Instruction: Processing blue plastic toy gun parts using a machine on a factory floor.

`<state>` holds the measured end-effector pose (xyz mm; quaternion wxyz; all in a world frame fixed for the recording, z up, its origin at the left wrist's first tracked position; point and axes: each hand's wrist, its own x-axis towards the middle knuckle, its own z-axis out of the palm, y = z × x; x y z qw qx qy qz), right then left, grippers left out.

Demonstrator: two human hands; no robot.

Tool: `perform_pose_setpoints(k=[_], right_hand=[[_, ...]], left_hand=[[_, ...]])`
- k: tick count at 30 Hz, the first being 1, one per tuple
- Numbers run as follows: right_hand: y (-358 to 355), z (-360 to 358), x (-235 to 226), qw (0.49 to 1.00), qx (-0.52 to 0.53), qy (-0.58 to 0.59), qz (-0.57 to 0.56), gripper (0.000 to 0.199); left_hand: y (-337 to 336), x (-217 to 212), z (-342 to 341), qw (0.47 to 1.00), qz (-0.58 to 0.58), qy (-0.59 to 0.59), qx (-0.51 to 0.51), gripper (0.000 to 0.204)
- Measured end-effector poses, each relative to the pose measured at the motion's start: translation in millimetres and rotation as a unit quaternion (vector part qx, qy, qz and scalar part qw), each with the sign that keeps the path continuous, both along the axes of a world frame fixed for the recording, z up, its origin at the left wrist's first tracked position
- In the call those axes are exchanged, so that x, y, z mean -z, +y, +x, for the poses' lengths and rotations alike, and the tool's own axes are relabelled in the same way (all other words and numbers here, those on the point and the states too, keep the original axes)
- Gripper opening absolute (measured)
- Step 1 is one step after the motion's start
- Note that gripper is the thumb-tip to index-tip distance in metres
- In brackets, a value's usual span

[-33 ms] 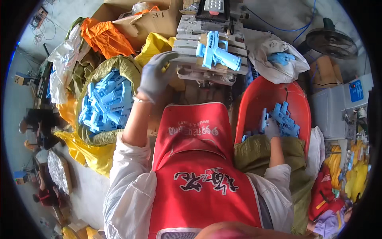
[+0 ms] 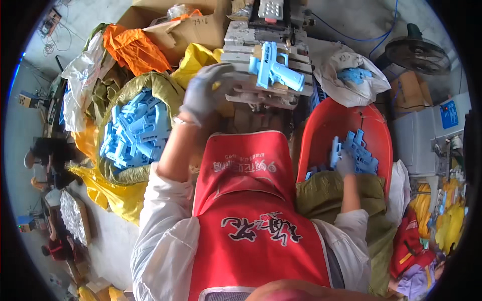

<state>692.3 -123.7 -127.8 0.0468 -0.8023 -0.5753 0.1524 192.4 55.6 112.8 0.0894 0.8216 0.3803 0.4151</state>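
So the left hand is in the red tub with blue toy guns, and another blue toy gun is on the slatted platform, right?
Not quite: the head view shows the right hand in the red tub with blue toy guns; another blue toy gun is on the slatted platform.

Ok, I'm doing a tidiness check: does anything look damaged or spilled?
The cardboard box beyond the left hand looks torn: its near side has a ragged edge. No spill stands out.
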Motion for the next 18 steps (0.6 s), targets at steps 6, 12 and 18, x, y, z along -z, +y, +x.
perform_pose_setpoints(k=[6,12,18], right_hand=[[-18,37,7,0.968,-0.004,0.194,0.157,0.048],[-36,-7,-27,0.992,-0.006,0.048,0.116,0.039],[-40,-28,-60,0.983,0.116,0.071,0.126,0.040]], left_hand=[[30,14,33,0.996,-0.003,-0.055,0.074,0.018],[36,17,36,0.994,-0.030,-0.075,0.070,0.044],[44,32,39,0.993,-0.051,-0.077,0.074,0.050]])
